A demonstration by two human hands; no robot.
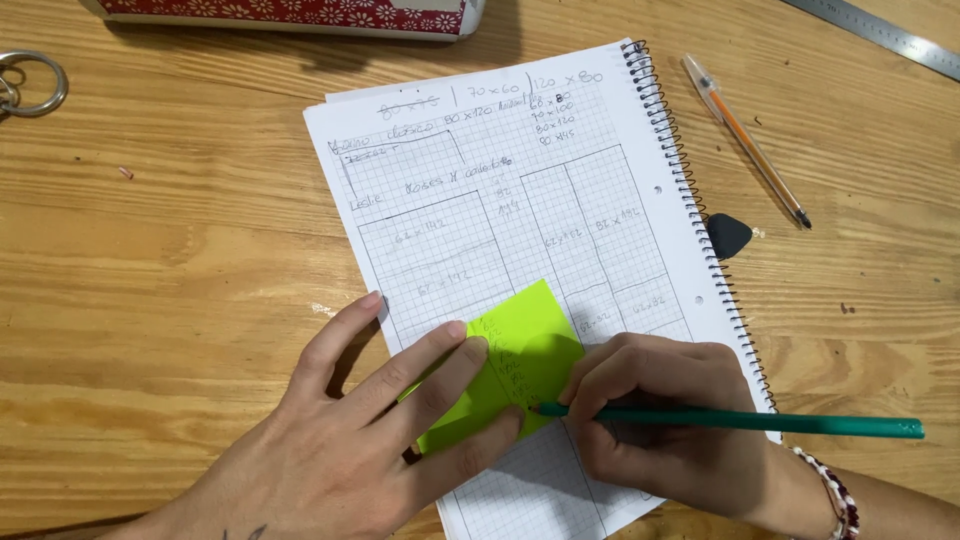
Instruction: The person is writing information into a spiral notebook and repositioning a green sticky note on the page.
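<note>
**Pencil met green note on a gridded page**

A left hand [370, 430] lay flat with fingers spread across a bright green sticky note [510, 360], pressing it against the squared paper of a spiral notebook [560, 200] near the table's front edge. The right hand [660, 420], a beaded bracelet [835, 495] at its wrist, pinched a green pencil [740, 420], its tip touching the note's right side and its shaft pointing toward the table's right edge. The notebook sat at a slant in the middle of the wooden table [150, 250], its page filled with pencilled boxes. Just beyond the wire binding lay a small dark pick [728, 235], and farther toward the back right corner a clear orange pen [745, 140] and a steel ruler [880, 35]. A metal ring [30, 85] rested by the left edge, and a red flowered case [290, 15] along the back edge.
</note>
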